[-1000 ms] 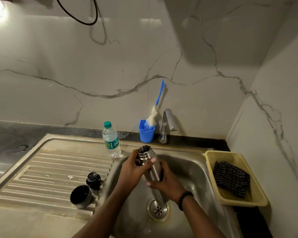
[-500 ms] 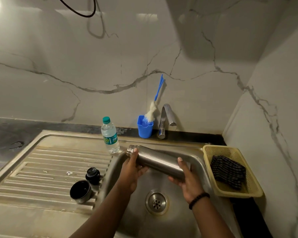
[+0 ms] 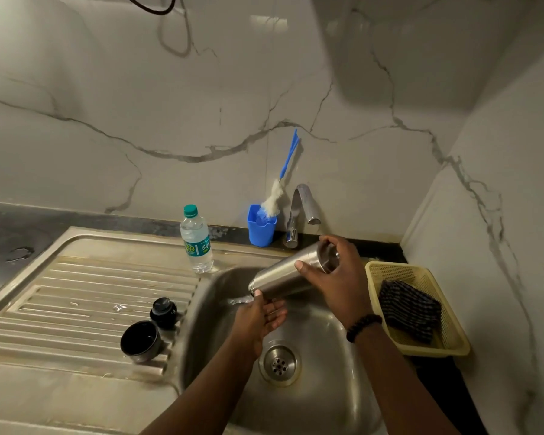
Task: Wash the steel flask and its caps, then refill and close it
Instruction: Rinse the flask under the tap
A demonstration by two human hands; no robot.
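Note:
The steel flask (image 3: 283, 277) lies tilted over the sink basin (image 3: 327, 387), its right end raised. My right hand (image 3: 336, 277) grips that raised end. My left hand (image 3: 258, 318) is spread, palm up, just under the lower left end, thumb against the rim. A little water (image 3: 237, 300) runs there onto my fingers. On the ribbed drainboard (image 3: 76, 293) to the left sit the black inner cap (image 3: 164, 312) and the steel cup cap (image 3: 140, 340), which lies on its side with its dark inside showing.
A plastic water bottle (image 3: 197, 243) with a green cap stands at the basin's back left corner. A blue holder (image 3: 261, 226) with a bottle brush (image 3: 283, 174) and the tap (image 3: 300, 208) are behind. A yellow basket (image 3: 390, 266) holding a dark cloth (image 3: 409, 309) sits on the right.
My right hand has lifted its end of the flask up and right, tipping the other end down. My left hand let go of the flask and now lies open under the lower end.

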